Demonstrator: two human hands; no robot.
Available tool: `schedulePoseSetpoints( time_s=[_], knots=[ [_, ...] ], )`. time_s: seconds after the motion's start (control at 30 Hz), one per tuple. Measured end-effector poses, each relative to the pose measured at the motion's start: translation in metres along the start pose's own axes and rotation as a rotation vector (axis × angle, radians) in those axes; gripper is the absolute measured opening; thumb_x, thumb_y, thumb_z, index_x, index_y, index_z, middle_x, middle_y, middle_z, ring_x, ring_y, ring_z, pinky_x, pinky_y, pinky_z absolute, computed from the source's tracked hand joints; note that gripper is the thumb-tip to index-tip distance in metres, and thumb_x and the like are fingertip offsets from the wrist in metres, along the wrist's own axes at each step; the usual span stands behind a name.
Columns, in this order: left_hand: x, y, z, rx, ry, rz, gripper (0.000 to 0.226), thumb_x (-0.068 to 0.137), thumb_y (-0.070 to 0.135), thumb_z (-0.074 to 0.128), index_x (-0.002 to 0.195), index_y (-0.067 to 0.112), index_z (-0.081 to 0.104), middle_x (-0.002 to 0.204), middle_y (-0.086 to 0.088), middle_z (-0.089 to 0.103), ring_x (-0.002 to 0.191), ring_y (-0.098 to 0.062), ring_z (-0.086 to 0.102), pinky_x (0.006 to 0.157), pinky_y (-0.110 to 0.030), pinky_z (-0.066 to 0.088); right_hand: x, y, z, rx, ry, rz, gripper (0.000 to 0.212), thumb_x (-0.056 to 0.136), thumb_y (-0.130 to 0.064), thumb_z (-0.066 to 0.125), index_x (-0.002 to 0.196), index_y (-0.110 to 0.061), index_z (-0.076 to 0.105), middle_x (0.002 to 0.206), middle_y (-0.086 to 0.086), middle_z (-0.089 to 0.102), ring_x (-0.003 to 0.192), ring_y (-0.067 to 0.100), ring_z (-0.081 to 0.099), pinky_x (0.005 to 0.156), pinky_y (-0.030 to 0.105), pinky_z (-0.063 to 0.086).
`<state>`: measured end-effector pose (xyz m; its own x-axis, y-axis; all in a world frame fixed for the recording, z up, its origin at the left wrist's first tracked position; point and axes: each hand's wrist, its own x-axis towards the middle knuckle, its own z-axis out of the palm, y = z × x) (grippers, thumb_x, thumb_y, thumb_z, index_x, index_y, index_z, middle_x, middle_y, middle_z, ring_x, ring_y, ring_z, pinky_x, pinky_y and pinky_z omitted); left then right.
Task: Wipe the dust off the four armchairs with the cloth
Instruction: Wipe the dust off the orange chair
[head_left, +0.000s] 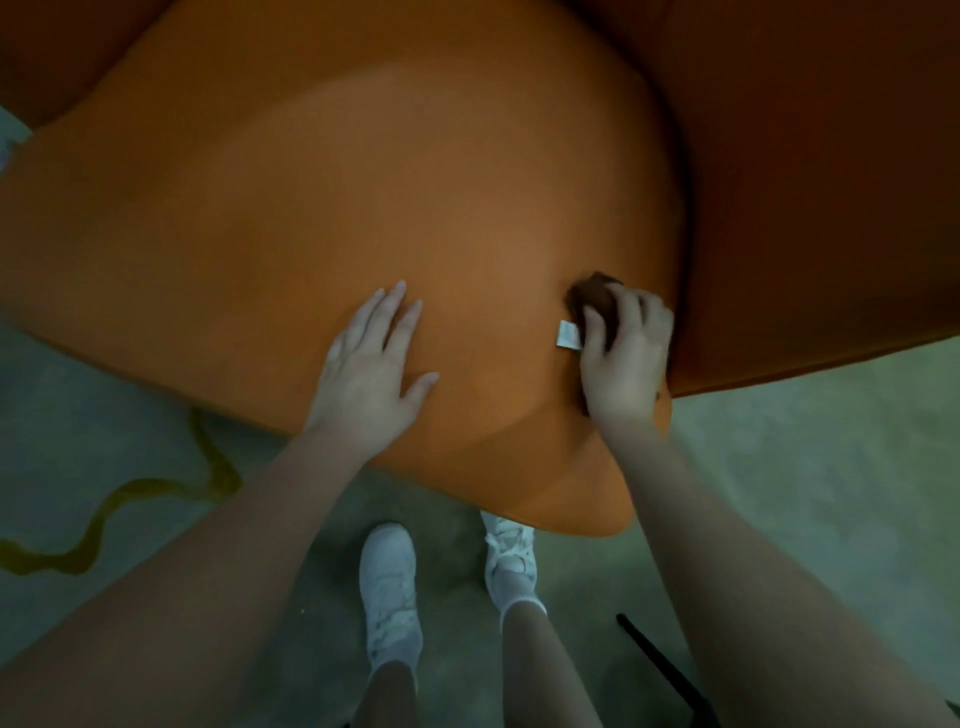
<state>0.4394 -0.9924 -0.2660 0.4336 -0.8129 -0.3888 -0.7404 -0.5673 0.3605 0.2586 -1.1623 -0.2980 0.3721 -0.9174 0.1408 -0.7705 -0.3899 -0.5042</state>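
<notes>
In the head view, the frame is largely filled by the seat of an orange armchair (363, 208), seen from above. A darker orange side wall (831, 182) rises along the seat's right edge.

The right hand (626, 358) is laid on the seat close to that edge, just short of the seam where seat and side wall meet. Its fingers are curled round a dark brown cloth (595, 293). The cloth is bunched under the palm and fingers and pressed against the seat. A rounded lump of it shows past the fingertips on the far side of the hand. A small white label (567, 335) sticks out beside the thumb, towards the middle of the seat.

The left hand (371, 364) is laid flat on the seat near its front edge, well apart from the cloth. Its fingers are straight and spread, and nothing is grasped.

A grey-green floor (805, 467) is seen below the seat's front edge, with a wavy yellow line (104, 514) on it to the left. Two white shoes (389, 587) stand on it just in front of the seat, the right one partly under the seat's rim. A black bar (660, 670) lies at a slant to the right of the shoes.
</notes>
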Motion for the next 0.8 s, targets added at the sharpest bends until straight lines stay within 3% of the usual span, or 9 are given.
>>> schedulePoseSetpoints(
  time_s=[0.07, 0.27, 0.4, 0.53, 0.63, 0.8],
  knots=[
    [-0.001, -0.003, 0.005, -0.017, 0.021, 0.025, 0.072, 0.099, 0.041, 0.052, 0.157, 0.017, 0.017, 0.166, 0.002, 0.002, 0.151, -0.018, 0.000, 0.120, -0.040, 0.008, -0.008, -0.017, 0.006, 0.014, -0.027, -0.008, 0.029, 0.094, -0.014, 0.057, 0.119, -0.001, 0.063, 0.115, 0.022, 0.058, 0.106, 0.041, 0.051, 0.095, 0.040, 0.037],
    [-0.001, -0.005, 0.011, -0.012, 0.051, 0.054, 0.071, 0.098, 0.039, 0.053, 0.156, 0.016, 0.020, 0.166, 0.000, 0.004, 0.151, -0.019, 0.002, 0.120, -0.042, 0.012, -0.085, -0.045, 0.006, 0.056, -0.228, -0.294, 0.028, 0.095, -0.019, 0.056, 0.119, -0.005, 0.063, 0.115, 0.017, 0.059, 0.102, 0.030, 0.048, 0.091, 0.035, 0.039],
    [-0.005, -0.006, 0.012, -0.005, 0.048, 0.118, 0.067, 0.098, 0.039, 0.053, 0.155, 0.014, 0.025, 0.165, -0.001, 0.010, 0.151, -0.020, 0.006, 0.119, -0.045, 0.016, -0.116, -0.024, -0.006, 0.077, -0.191, -0.165, 0.030, 0.096, -0.021, 0.054, 0.120, -0.006, 0.063, 0.117, 0.015, 0.058, 0.102, 0.025, 0.048, 0.092, 0.031, 0.039],
    [-0.006, -0.009, 0.014, 0.020, 0.018, 0.132, 0.066, 0.099, 0.041, 0.049, 0.155, 0.015, 0.025, 0.165, 0.000, 0.009, 0.151, -0.019, 0.004, 0.120, -0.043, 0.013, -0.116, -0.009, -0.016, 0.104, -0.014, 0.178, 0.035, 0.095, -0.028, 0.053, 0.120, -0.005, 0.063, 0.117, 0.015, 0.055, 0.110, 0.025, 0.049, 0.098, 0.028, 0.038],
    [-0.004, -0.008, 0.013, 0.027, 0.018, 0.132, 0.065, 0.100, 0.041, 0.049, 0.155, 0.016, 0.025, 0.165, -0.001, 0.009, 0.151, -0.019, 0.004, 0.120, -0.043, 0.013, -0.096, -0.009, -0.013, 0.147, 0.118, 0.358, 0.030, 0.094, -0.019, 0.060, 0.118, -0.001, 0.063, 0.114, 0.019, 0.056, 0.108, 0.034, 0.052, 0.097, 0.018, 0.030],
    [0.000, -0.002, 0.018, 0.018, 0.058, 0.141, 0.064, 0.099, 0.037, 0.052, 0.154, 0.014, 0.028, 0.164, -0.003, 0.013, 0.150, -0.021, 0.008, 0.119, -0.045, 0.015, -0.097, -0.026, -0.001, 0.090, 0.042, 0.175, 0.028, 0.091, -0.012, 0.066, 0.117, -0.002, 0.065, 0.114, 0.020, 0.057, 0.108, 0.024, 0.044, 0.095, 0.018, 0.028]
  ],
)
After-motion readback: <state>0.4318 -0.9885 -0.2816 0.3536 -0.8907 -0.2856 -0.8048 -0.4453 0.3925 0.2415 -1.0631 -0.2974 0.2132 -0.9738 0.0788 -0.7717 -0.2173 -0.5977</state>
